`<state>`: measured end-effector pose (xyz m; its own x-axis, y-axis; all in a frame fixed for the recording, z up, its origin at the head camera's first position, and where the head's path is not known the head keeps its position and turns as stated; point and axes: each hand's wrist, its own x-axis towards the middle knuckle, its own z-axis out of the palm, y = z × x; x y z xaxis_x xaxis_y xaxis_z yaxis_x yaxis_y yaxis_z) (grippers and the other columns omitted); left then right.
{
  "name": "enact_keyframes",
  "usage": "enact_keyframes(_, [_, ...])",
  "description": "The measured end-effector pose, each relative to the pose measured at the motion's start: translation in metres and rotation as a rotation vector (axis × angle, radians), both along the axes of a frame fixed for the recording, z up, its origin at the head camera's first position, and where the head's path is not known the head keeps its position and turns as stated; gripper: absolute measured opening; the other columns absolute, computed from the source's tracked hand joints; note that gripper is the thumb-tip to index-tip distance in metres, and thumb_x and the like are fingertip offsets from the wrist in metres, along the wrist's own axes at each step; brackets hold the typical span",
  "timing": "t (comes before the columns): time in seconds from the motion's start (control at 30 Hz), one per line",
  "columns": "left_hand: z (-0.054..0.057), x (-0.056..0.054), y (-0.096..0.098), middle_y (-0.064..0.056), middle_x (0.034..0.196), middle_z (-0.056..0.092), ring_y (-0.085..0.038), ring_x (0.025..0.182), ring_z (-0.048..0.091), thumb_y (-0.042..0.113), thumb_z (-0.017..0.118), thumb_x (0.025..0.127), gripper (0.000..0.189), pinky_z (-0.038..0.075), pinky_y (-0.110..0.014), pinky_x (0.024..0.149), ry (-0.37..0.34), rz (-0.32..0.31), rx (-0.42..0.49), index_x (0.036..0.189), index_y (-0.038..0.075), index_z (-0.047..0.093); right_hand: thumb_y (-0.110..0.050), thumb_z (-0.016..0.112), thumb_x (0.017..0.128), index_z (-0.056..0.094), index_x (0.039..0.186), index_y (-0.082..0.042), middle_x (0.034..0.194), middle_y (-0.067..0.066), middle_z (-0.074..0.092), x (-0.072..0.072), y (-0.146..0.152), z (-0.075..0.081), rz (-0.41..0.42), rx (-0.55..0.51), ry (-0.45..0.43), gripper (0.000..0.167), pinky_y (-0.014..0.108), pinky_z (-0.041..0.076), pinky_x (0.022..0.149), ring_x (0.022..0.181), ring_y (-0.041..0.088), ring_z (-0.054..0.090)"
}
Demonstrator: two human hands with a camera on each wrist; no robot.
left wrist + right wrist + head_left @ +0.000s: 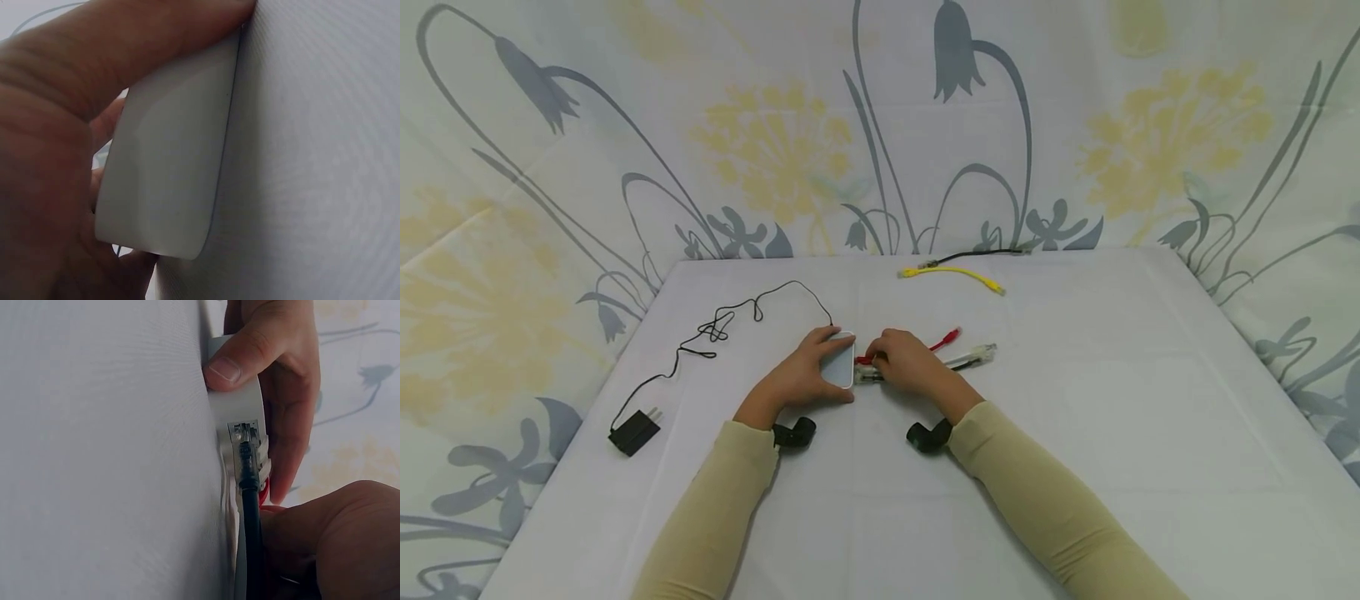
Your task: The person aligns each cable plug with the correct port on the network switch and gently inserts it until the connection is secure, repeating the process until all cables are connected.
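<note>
My left hand grips a small white network switch, thumb on the near side and fingers on the far side. At its right side, my right hand pinches one end of a short red Ethernet cable; that red plug is mostly hidden by fingers in the right wrist view. A black Ethernet cable has its clear plug in a port of the switch. Beside it a whitish plug sits at the same port face. The free ends of the white and black cables lie to the right.
A thin black power cord runs from the switch to a black power adapter on the left. Toward the back edge lie a yellow Ethernet cable and another black one. Flowered cloth hangs behind the white table.
</note>
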<state>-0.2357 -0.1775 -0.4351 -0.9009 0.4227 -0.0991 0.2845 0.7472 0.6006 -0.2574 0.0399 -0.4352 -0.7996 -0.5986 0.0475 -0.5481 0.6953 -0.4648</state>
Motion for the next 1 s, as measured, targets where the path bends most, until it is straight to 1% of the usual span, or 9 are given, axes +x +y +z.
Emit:
enact_keyframes(0.2, [-0.003,0.0,-0.001,-0.005,0.16,0.02,-0.031,0.147,0.021,0.04,0.085,0.07,0.091,0.035,-0.05,0.109,-0.008,0.005,0.004,0.148,0.027,0.041,-0.011,0.054,0.096,0.071,0.111,-0.011,0.099,0.004,0.063,0.0,0.001,0.004,-0.016,0.019,-0.058,0.022,0.034,0.048,0.082,0.087,0.018,0.057])
enact_keyframes(0.33, [-0.003,-0.001,-0.002,-0.004,0.16,0.02,-0.029,0.148,0.019,0.04,0.085,0.07,0.091,0.034,-0.049,0.11,-0.008,0.004,0.008,0.148,0.028,0.041,-0.014,0.054,0.098,0.07,0.113,-0.012,0.103,0.005,0.064,-0.002,0.002,0.008,0.007,0.035,-0.082,0.022,0.036,0.048,0.084,0.091,0.019,0.058])
enact_keyframes(0.43, [-0.004,-0.001,-0.003,-0.004,0.16,0.02,-0.029,0.148,0.019,0.041,0.085,0.07,0.091,0.033,-0.05,0.111,-0.006,-0.002,0.007,0.149,0.028,0.04,-0.016,0.054,0.098,0.069,0.115,-0.011,0.106,0.005,0.065,-0.005,0.003,0.01,0.047,0.062,-0.083,0.023,0.036,0.048,0.086,0.094,0.019,0.059])
enact_keyframes(0.63, [-0.005,-0.002,-0.004,-0.003,0.16,0.02,-0.028,0.148,0.018,0.042,0.085,0.071,0.091,0.032,-0.049,0.112,-0.003,-0.009,0.009,0.149,0.028,0.04,-0.019,0.054,0.098,0.069,0.115,-0.01,0.105,0.004,0.066,-0.016,0.007,0.015,0.113,0.09,-0.081,0.025,0.037,0.049,0.09,0.096,0.019,0.06])
enact_keyframes(0.83, [-0.006,-0.003,-0.004,-0.005,0.16,0.02,-0.028,0.149,0.017,0.042,0.085,0.07,0.091,0.031,-0.049,0.113,0.008,-0.008,0.007,0.149,0.028,0.04,-0.02,0.051,0.1,0.07,0.115,-0.01,0.102,0.004,0.065,-0.025,0.007,0.021,0.14,0.129,-0.058,0.026,0.037,0.049,0.089,0.093,0.018,0.06])
enact_keyframes(1.0, [-0.007,-0.003,-0.005,-0.005,0.16,0.02,-0.028,0.149,0.017,0.042,0.085,0.07,0.092,0.031,-0.049,0.113,0.014,-0.01,0.001,0.149,0.028,0.04,-0.02,0.05,0.101,0.069,0.117,-0.01,0.106,0.005,0.064,-0.033,0.007,0.025,0.147,0.175,-0.041,0.027,0.037,0.049,0.089,0.094,0.019,0.059])
